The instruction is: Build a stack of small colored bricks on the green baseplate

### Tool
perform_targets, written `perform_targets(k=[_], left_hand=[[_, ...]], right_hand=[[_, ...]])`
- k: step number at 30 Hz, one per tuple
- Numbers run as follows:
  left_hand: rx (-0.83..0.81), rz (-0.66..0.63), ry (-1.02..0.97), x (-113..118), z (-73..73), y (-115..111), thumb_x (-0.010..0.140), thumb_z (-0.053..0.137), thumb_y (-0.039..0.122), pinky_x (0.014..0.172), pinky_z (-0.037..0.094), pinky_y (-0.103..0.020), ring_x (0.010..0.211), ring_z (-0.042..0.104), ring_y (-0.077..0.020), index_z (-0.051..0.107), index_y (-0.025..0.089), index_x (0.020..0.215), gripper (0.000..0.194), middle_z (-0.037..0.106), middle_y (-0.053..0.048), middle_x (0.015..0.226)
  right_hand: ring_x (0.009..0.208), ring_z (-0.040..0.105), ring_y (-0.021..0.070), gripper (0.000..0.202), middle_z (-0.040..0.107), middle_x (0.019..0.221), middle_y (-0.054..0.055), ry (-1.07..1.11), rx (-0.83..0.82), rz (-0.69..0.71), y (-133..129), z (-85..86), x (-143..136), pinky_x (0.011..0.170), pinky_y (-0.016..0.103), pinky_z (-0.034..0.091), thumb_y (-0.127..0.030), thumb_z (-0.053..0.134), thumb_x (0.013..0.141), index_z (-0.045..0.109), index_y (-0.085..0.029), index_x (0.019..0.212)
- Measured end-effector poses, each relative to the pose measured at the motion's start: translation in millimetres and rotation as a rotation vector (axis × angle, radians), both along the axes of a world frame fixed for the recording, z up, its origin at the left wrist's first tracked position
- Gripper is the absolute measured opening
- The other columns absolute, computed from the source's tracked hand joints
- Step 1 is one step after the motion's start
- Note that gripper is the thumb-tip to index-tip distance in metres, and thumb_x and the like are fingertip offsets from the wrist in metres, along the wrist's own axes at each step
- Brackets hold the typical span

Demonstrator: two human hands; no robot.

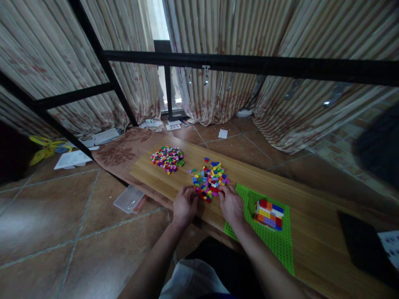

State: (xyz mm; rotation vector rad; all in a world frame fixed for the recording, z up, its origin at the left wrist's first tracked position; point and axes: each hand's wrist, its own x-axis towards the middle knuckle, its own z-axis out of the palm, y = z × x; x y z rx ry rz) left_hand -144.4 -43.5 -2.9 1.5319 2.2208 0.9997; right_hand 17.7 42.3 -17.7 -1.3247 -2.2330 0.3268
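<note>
A loose pile of colourful toy bricks (215, 179) lies on the wooden tabletop in front of me. At its near left edge is my left hand (184, 204), its fingers curled in; whatever they hold is too small or hidden. My right hand (231, 202) reaches the pile's near right side with fingers bent together beside red and pink bricks, and I cannot make out what is in them. Just right of that hand, a green baseplate (285, 249) carries a blocky build of red, orange, yellow, white and blue bricks (269, 214).
A second heap of small bricks (168, 158) sits farther left on the table (314, 232). A dark flat object (358, 245) rests at the right end. A clear plastic box (129, 199) is on the floor. Black metal bars (249, 66) cross before the curtains.
</note>
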Motion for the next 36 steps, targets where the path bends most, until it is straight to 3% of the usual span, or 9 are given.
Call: perform_targets(k=[7, 12, 14, 18, 23, 27, 36], left_hand=[[0.039, -0.007, -0.040, -3.5, -0.4, -1.6, 0.081, 0.054, 0.023, 0.089, 0.050, -0.037, 0.101, 0.061, -0.0226, 0.063, 0.021, 0.100, 0.021, 0.060, -0.007, 0.113], [0.158, 0.040, -0.085, 6.3, 14.1, -5.2, 0.083, 0.054, 0.029, 0.080, 0.053, -0.033, 0.088, 0.063, -0.0203, 0.060, 0.020, 0.106, 0.025, 0.061, -0.008, 0.109], [0.214, -0.016, -0.103, 20.4, 21.2, -5.7, 0.085, 0.053, 0.029, 0.078, 0.052, -0.032, 0.087, 0.062, -0.0189, 0.060, 0.020, 0.108, 0.025, 0.062, -0.007, 0.107], [0.210, -0.257, -0.179, 64.3, 29.2, 0.6, 0.087, 0.051, 0.025, 0.080, 0.051, -0.030, 0.091, 0.062, -0.0183, 0.061, 0.020, 0.106, 0.022, 0.064, -0.007, 0.105], [0.148, -0.401, -0.259, 113.1, 28.6, 22.1, 0.085, 0.053, 0.023, 0.080, 0.051, -0.030, 0.090, 0.062, -0.0174, 0.061, 0.020, 0.107, 0.023, 0.065, -0.006, 0.103], [0.090, -0.431, -0.307, 131.1, 27.0, 42.5, 0.085, 0.054, 0.024, 0.076, 0.051, -0.029, 0.089, 0.063, -0.0170, 0.060, 0.019, 0.109, 0.026, 0.065, -0.007, 0.106], [0.007, -0.421, -0.393, 148.2, 25.2, 69.2, 0.085, 0.053, 0.025, 0.084, 0.051, -0.033, 0.097, 0.063, -0.0196, 0.062, 0.017, 0.109, 0.027, 0.067, -0.009, 0.108]], right_hand=[[0.085, 0.061, 0.0189, 0.023, 0.065, 0.092, 0.006, 0.161, -0.055, -0.019, -13.2, 16.7, -0.7, 0.075, 0.029, 0.045, -0.016, 0.043, 0.089, 0.065, -0.021, 0.096], [0.087, 0.062, 0.0173, 0.025, 0.065, 0.093, 0.004, 0.358, -0.086, -0.021, -42.2, 36.8, 34.9, 0.077, 0.029, 0.049, -0.019, 0.043, 0.091, 0.065, -0.023, 0.102], [0.086, 0.063, 0.0173, 0.024, 0.065, 0.092, 0.004, 0.372, -0.102, -0.047, -56.3, 39.5, 62.0, 0.077, 0.029, 0.049, -0.024, 0.043, 0.092, 0.065, -0.024, 0.100], [0.095, 0.062, 0.0190, 0.024, 0.065, 0.102, 0.005, 0.362, -0.073, -0.172, -75.0, 35.7, 123.9, 0.082, 0.032, 0.049, -0.029, 0.043, 0.093, 0.065, -0.025, 0.101], [0.087, 0.063, 0.0200, 0.025, 0.064, 0.095, 0.006, 0.329, -0.026, -0.310, -67.9, 30.6, 175.9, 0.079, 0.034, 0.050, -0.034, 0.045, 0.092, 0.066, -0.022, 0.099], [0.085, 0.063, 0.0197, 0.025, 0.064, 0.093, 0.006, 0.322, 0.011, -0.311, -50.0, 33.5, 184.8, 0.077, 0.034, 0.051, -0.033, 0.045, 0.092, 0.066, -0.021, 0.098], [0.085, 0.062, 0.0177, 0.025, 0.063, 0.093, 0.005, 0.313, 0.017, -0.199, -31.1, 29.6, 167.2, 0.077, 0.031, 0.050, -0.030, 0.044, 0.093, 0.068, -0.024, 0.097]])
